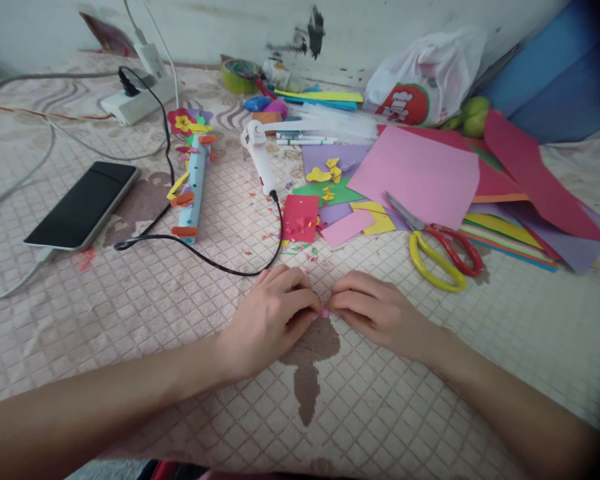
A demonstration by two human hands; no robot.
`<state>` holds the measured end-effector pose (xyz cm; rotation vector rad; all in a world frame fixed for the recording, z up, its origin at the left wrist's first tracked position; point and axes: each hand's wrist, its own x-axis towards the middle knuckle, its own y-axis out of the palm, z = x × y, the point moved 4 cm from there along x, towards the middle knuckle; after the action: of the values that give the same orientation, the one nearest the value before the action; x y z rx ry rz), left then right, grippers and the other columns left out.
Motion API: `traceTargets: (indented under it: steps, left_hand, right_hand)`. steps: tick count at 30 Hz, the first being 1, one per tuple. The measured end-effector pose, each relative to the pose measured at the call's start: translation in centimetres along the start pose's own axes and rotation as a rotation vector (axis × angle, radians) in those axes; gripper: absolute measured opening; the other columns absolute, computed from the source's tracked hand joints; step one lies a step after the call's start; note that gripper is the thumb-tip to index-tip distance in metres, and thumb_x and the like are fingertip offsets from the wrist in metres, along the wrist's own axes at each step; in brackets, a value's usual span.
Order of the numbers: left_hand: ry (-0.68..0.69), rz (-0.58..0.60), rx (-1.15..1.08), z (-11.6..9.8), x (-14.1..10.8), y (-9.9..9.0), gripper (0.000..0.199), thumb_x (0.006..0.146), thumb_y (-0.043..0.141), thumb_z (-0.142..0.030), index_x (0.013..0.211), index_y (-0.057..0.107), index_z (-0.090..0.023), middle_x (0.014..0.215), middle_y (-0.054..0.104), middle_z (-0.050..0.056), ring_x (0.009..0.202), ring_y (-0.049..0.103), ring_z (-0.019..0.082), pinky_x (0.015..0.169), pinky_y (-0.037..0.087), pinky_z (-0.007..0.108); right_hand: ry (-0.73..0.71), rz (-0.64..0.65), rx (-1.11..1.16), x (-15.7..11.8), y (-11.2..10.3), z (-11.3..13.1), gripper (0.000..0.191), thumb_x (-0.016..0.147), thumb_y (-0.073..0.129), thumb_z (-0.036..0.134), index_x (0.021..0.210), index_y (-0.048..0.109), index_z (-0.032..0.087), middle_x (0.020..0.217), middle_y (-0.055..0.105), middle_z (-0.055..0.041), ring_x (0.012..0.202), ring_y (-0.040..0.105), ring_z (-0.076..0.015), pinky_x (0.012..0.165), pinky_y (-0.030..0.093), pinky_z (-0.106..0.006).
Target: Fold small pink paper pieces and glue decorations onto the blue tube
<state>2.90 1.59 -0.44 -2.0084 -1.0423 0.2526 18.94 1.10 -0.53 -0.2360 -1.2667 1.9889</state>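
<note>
Between my fingertips, low over the patterned cloth, is a tiny pink piece of paper (325, 313), mostly hidden. My left hand (277, 313) pinches it from the left, thumb and forefinger closed. From the right, my right hand (375, 307) has its fingers pressed together at the piece's other side. Just beyond my hands lie a small red paper (300, 217) strewn with scraps and a pink paper strip (347, 228). To the right rest scissors (430, 247) with yellow and red handles. A white glue gun (261, 160) lies further back.
A light-blue paper stick (193, 183) with paper flowers and leaves lies left of the glue gun's black cord (220, 267). At far left is a phone (83, 205); behind it, a power strip (140, 97). Coloured sheets (420, 173) and a plastic bag (430, 73) fill the back right.
</note>
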Motion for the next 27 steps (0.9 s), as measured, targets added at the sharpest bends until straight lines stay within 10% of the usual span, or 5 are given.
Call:
traceTargets:
  steps: [27]
  left_hand:
    - [0.02, 0.003, 0.038, -0.15, 0.06, -0.03, 0.016, 0.086, 0.049, -0.018, 0.084, 0.064, -0.018, 0.088, 0.057, 0.005, 0.085, 0.048, 0.018, 0.077, 0.042, 0.036]
  right_hand:
    - [-0.072, 0.028, -0.08, 0.09, 0.08, 0.62, 0.016, 0.09, 0.045, 0.016, 0.09, 0.061, 0.017, 0.089, 0.058, -0.0053, 0.081, 0.051, -0.0154, 0.067, 0.045, -0.028]
